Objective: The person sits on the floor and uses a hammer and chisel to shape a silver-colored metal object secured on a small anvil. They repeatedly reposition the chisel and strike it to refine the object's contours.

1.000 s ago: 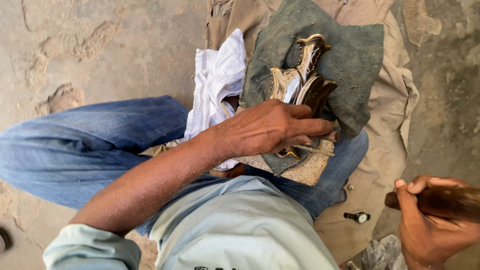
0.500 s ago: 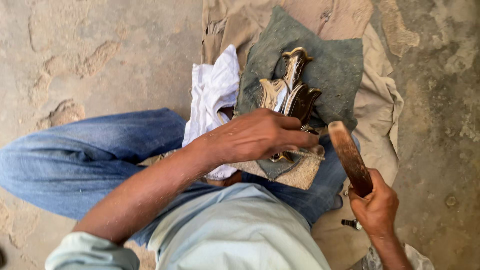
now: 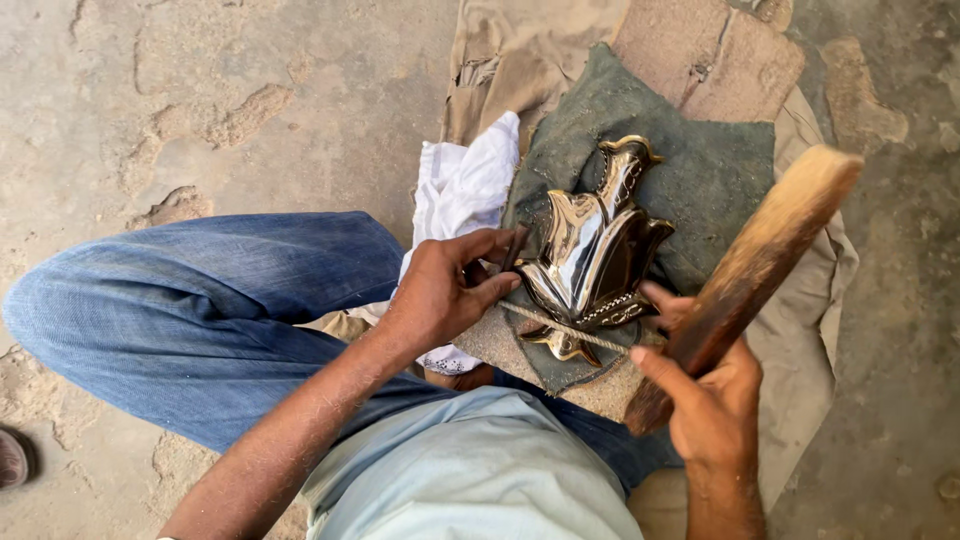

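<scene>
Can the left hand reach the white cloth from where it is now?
Probably yes: the left hand rests at the edge of the shiny metal piece, and the white cloth lies uncovered right beside it.

thin dark rod [image 3: 514, 250] in the left hand [image 3: 440, 290] is mostly disappearing behind the fingers, tip type unclear. long brown wooden stick [image 3: 745, 275] is blurring toward its top end. right hand [image 3: 705, 400] is covering the stick's lower end. rounded dark object [image 3: 10, 460] is getting cut off at the left edge.
</scene>
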